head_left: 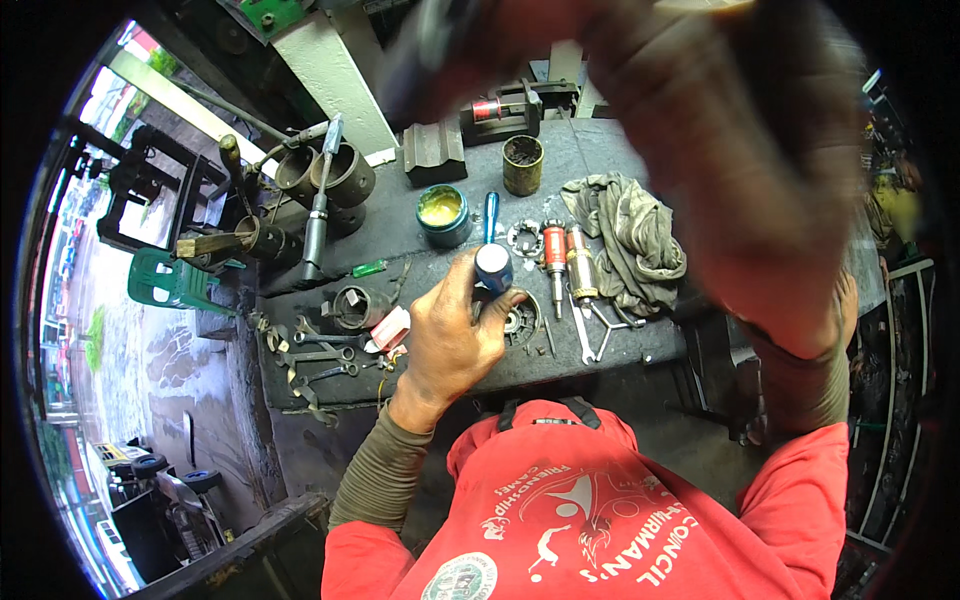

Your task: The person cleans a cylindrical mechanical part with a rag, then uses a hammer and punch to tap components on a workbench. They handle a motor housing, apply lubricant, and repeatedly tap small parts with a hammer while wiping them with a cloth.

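My left hand [455,335] is closed around a small blue cylinder with a round white end [492,262], held over the workbench. Just behind its fingers lies a round metal part [522,318], partly covered. Beyond the cylinder stands a blue tub of yellow grease [442,212]. A blue handle [491,212] lies beside the tub. My right hand [740,190] is raised very close to the camera at the upper right. Motion smears it, so I cannot make out its fingers or whether it holds anything. It hides the bench's far right side.
On the bench [450,375] lie a red-handled tool [555,258], a clear-handled tool [580,262], wrenches [320,360], a grey rag [635,240] and a rusty can [522,165]. Metal cylinders [340,178] stand at the left, near a green plastic chair [165,280]. A vise-like fixture [520,105] is at the back.
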The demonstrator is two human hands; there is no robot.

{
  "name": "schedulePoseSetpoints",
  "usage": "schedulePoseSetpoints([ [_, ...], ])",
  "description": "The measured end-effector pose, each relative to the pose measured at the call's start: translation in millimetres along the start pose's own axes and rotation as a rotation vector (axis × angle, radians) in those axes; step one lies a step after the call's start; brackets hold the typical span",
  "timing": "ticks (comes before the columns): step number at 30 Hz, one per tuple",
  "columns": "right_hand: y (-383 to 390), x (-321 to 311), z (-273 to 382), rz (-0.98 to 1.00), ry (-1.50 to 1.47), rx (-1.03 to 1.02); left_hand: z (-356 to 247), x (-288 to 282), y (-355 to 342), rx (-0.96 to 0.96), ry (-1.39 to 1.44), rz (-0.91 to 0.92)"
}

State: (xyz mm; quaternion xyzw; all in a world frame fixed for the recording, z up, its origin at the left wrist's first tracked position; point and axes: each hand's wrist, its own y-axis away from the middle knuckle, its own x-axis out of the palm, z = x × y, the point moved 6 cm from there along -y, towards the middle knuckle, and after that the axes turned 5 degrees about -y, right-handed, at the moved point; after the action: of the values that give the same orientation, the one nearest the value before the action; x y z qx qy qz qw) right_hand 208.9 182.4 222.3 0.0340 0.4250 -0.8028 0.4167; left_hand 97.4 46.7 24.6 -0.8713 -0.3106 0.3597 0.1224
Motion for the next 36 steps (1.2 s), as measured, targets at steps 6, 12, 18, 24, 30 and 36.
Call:
schedulePoseSetpoints([
  [6,29.5,29.9,-21.1,0.343,0.263,0.071,-4.6,-6.5,-1.2,0.021,-0.063,-0.007],
  [12,40.7,7.7,-28.9,0.079,-0.247,0.307,-0.7,-14.7,-0.4,-0.031,0.003,-0.108],
  [18,58.7,4.2,-46.5,0.129,-0.101,0.366,-3.0,-11.8,7.5,-0.008,-0.113,-0.136],
  [24,59.1,3.4,-44.8,0.096,-0.105,0.307,0.1,-8.3,8.6,0.004,-0.087,-0.190],
  [30,54.8,5.5,-40.7,0.053,-0.410,0.235,6.5,-7.3,11.8,-0.005,-0.078,-0.209],
  [36,56.9,20.3,-31.1,-0.005,-0.439,0.147,-1.6,-9.1,17.3,-0.052,-0.218,-0.122],
])
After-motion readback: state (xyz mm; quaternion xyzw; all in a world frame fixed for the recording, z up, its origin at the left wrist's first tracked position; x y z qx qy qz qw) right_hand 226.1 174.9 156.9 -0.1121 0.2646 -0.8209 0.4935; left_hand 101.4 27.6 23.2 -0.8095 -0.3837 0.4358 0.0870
